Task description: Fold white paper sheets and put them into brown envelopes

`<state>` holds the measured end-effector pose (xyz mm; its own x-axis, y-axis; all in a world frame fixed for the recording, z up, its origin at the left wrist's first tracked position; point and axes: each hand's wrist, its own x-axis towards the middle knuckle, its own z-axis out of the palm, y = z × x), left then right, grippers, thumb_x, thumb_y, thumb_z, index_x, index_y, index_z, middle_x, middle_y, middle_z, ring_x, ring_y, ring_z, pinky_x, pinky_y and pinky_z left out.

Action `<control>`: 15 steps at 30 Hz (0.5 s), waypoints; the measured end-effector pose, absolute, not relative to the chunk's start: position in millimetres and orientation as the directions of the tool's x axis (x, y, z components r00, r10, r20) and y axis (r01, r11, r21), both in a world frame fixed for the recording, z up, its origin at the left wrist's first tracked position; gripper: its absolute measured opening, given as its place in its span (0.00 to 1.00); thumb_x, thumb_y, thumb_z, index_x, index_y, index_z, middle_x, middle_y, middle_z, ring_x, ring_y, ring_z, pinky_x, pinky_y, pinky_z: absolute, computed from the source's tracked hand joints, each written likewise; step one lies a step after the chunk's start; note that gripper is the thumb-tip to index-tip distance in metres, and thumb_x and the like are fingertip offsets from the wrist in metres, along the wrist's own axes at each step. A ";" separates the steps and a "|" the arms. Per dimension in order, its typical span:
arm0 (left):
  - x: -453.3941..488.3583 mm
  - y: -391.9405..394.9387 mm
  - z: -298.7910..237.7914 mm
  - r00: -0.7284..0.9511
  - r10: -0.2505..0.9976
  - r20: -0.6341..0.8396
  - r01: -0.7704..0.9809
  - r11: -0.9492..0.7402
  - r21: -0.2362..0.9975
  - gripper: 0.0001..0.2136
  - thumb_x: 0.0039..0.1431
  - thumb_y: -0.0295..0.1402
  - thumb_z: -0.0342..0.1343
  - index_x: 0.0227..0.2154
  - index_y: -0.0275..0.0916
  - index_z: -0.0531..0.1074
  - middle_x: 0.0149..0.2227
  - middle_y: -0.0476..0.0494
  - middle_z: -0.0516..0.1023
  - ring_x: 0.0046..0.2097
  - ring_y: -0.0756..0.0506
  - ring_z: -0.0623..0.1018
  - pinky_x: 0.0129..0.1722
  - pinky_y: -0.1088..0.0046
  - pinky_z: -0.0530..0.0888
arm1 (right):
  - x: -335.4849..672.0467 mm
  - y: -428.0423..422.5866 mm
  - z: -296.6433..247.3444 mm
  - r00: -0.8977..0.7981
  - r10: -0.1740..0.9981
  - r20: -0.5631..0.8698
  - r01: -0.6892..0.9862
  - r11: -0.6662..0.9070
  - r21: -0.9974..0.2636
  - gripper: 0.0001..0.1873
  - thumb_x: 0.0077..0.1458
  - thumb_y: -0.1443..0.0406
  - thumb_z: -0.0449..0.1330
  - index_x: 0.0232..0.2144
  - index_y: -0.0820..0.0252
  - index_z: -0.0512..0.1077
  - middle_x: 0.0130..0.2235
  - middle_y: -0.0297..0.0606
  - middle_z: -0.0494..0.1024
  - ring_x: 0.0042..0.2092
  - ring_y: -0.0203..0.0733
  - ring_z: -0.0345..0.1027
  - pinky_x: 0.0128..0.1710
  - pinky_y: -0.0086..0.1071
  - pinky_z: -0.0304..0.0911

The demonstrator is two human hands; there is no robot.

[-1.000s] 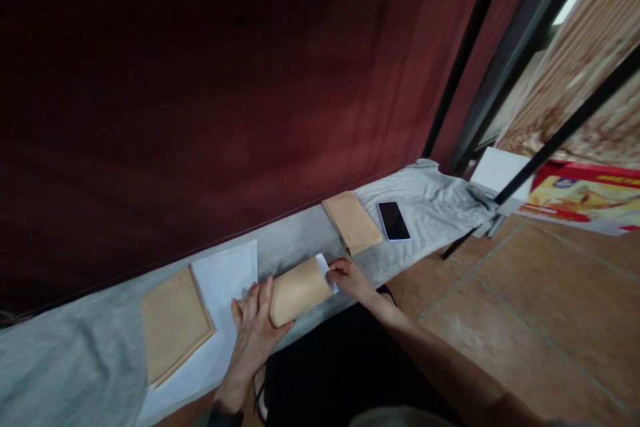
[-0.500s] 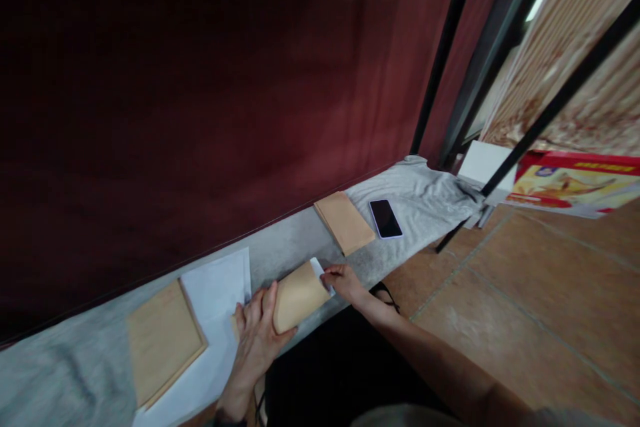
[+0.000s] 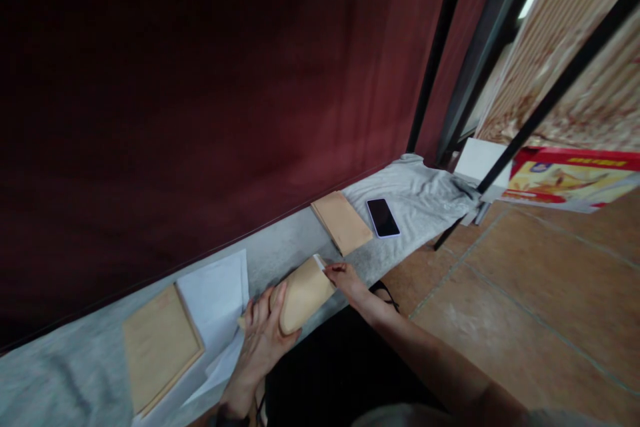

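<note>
A brown paper envelope (image 3: pixel 306 290) lies at a slant near the front edge of the cloth-covered bench, its body bowed upward. My left hand (image 3: pixel 265 330) grips its left end, fingers over the top and thumb along the near side. At the envelope's right end, a narrow strip of white paper (image 3: pixel 319 261) shows in the mouth. My right hand (image 3: pixel 344 277) pinches there with closed fingers on the paper; the fingertips partly hide it. Left of my left hand lie white sheets (image 3: pixel 215 287), partly under a stack of brown envelopes (image 3: pixel 161 347).
Further right on the grey cloth (image 3: pixel 417 187) are another stack of brown envelopes (image 3: pixel 343 221) and a phone (image 3: pixel 383 218). A dark red panel (image 3: pixel 225 93) rises behind the bench. Black poles (image 3: pixel 440 47), a white box (image 3: pixel 481 163) and a red-yellow carton (image 3: pixel 565 180) stand right.
The white paper has slid deeper into the envelope, so less of it sticks out. My right hand is closer to the mouth. A white sheet beside my left hand has shifted and spread.
</note>
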<state>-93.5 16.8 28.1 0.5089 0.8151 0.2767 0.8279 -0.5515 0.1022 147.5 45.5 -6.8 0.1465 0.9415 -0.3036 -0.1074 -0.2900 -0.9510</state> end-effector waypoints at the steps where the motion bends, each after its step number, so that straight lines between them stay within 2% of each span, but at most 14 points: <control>1: -92.9 17.4 28.1 0.511 0.814 0.276 0.825 -0.555 0.109 0.46 0.49 0.37 0.60 0.70 0.42 0.45 0.59 0.34 0.67 0.63 0.33 0.65 0.66 0.49 0.53 | 144.8 44.9 -6.2 0.144 0.937 -0.318 -0.116 -0.303 -0.946 0.08 0.49 0.62 0.62 0.22 0.59 0.74 0.23 0.33 0.75 0.27 0.38 0.68 0.29 0.30 0.64; 7: -90.5 18.1 27.7 0.516 0.818 0.255 0.822 -0.557 0.122 0.47 0.49 0.36 0.60 0.70 0.42 0.43 0.61 0.34 0.65 0.63 0.33 0.65 0.66 0.48 0.52 | 147.6 44.0 -4.2 0.107 0.932 -0.345 -0.129 -0.331 -0.935 0.08 0.49 0.63 0.63 0.21 0.59 0.75 0.21 0.32 0.74 0.24 0.37 0.66 0.25 0.29 0.61; 11: -90.9 17.3 26.5 0.523 0.811 0.261 0.815 -0.566 0.126 0.46 0.50 0.36 0.60 0.70 0.42 0.43 0.62 0.34 0.65 0.64 0.34 0.65 0.66 0.48 0.52 | 151.6 46.1 -9.8 0.105 0.942 -0.320 -0.109 -0.309 -0.945 0.06 0.45 0.65 0.64 0.19 0.60 0.75 0.20 0.31 0.73 0.23 0.35 0.63 0.23 0.27 0.58; 15: -93.9 18.2 23.6 0.520 0.814 0.259 0.814 -0.564 0.137 0.47 0.51 0.37 0.60 0.70 0.43 0.41 0.63 0.34 0.64 0.64 0.34 0.65 0.67 0.47 0.50 | 149.8 48.7 -20.6 0.130 0.954 -0.269 -0.075 -0.261 -0.963 0.09 0.46 0.64 0.63 0.17 0.59 0.73 0.17 0.30 0.70 0.20 0.33 0.59 0.21 0.27 0.54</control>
